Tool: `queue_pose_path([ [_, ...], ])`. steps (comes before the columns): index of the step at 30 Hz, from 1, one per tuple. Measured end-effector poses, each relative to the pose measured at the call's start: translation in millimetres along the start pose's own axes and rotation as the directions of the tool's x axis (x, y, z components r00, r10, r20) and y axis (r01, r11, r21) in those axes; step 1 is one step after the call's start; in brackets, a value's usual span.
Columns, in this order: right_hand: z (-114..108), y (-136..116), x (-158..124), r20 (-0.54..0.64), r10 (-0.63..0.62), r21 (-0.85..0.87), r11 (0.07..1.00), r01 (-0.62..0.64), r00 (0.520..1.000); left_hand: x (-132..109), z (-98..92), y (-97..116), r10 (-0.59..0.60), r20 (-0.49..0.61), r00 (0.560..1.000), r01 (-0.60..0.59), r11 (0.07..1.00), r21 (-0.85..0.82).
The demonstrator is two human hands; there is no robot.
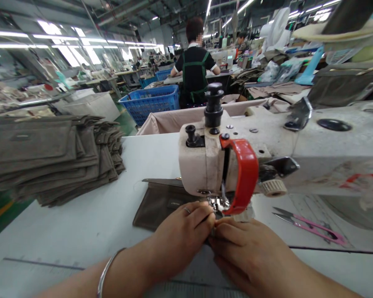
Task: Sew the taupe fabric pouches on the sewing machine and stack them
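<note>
Lying beneath both hands' fingers (201,214), seemingly pinched: brown fabric (157,203).

1. The left hand (180,236), at lower centre of the frame, wears a thin ring (187,210) on one finger.
2. A slim silver bangle (107,271) circles the left wrist, at lower left.
3. The right hand (251,256), at lower right, is bare.

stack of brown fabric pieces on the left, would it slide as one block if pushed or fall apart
Probably it would shear apart: the stack is loose flat pieces, already fanned at its right edge. Each piece looks floppy, drooping at the edges. With so many layers the pile is likely heavy to lift whole.
</note>
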State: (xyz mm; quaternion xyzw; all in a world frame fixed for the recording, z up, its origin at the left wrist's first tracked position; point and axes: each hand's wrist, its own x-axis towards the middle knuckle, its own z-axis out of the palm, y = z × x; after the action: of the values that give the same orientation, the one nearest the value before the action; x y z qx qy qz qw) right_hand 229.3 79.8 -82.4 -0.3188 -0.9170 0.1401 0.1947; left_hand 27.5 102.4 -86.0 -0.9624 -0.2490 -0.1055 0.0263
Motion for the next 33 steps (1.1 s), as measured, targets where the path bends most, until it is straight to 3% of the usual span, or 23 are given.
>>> queue_pose_path([
  [6, 2.6, 3.6, -0.5, -0.027, 0.033, 0.013, 0.999, -0.033, 0.999, -5.9, 4.0, -4.0, -0.080, -0.124, 0.989, 0.065, 0.990, -0.122],
  [11, -3.1, 6.4, -3.4, -0.057, 0.032, 0.070, 0.997, -0.028, 0.998, -14.0, 0.6, -4.1, -0.038, -0.185, 0.982, 0.002, 0.982, -0.189],
  [17, -4.2, 8.3, -4.6, -0.051, 0.038, 0.056, 0.998, -0.036, 0.998, -15.4, 0.5, -5.5, -0.096, -0.119, 0.988, 0.071, 0.978, -0.196],
  [23, -6.4, 8.8, -4.9, -0.009, 0.046, 0.070, 0.997, -0.045, 0.999, -12.5, 2.6, -5.0, -0.086, -0.090, 0.992, 0.063, 0.969, -0.238],
  [28, -6.9, 13.0, -4.0, -0.072, 0.035, 0.088, 0.996, -0.029, 0.997, -13.0, 9.0, -5.6, -0.103, -0.057, 0.993, 0.085, 0.962, -0.260],
  [33, -3.0, 12.5, -3.8, -0.104, 0.052, 0.062, 0.997, -0.046, 0.993, -7.6, 2.8, -13.9, -0.062, -0.065, 0.996, 0.043, 0.966, -0.255],
])
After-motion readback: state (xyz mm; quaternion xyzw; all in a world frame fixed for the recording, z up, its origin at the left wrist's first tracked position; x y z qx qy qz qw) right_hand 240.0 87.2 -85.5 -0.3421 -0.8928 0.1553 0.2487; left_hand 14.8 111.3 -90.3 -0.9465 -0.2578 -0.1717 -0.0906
